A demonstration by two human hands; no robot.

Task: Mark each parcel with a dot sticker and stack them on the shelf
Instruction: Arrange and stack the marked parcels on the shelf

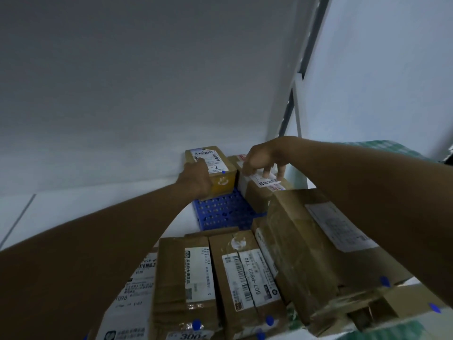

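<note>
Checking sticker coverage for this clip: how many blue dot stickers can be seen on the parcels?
6 clearly visible: one on the far parcel under the left hand, three along the near row, two on the right-hand boxes. Others may be hidden.

Both arms stretched forward, bare forearms. Left hand (pixel 196 181) knuckles up, fingers curled round a box edge. Right hand (pixel 261 159) wrist bent down, fingertips (pixel 266 173) pointing down, touching a label.
</note>
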